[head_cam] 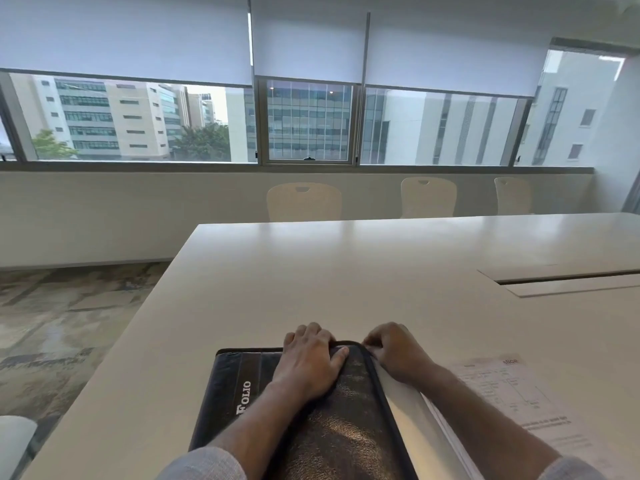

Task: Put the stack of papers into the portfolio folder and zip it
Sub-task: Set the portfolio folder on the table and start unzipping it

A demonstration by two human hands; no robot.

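Observation:
A dark brown leather portfolio folder (346, 431) lies closed on the white table, near its front edge, with the word "FOLIO" on its left band. My left hand (311, 362) rests flat on the folder's far end, fingers spread over the cover and its top edge. My right hand (391, 351) is at the folder's far right corner, fingers pinched at the zipper track; the zipper pull itself is hidden by them. A stack of printed papers (512, 400) lies on the table to the right of the folder, partly under my right forearm.
The long white table (346, 271) stretches ahead, with a cable hatch (568, 282) at the right. Three white chairs (304, 202) stand along the far side under the windows. Carpeted floor (69, 323) lies to the left.

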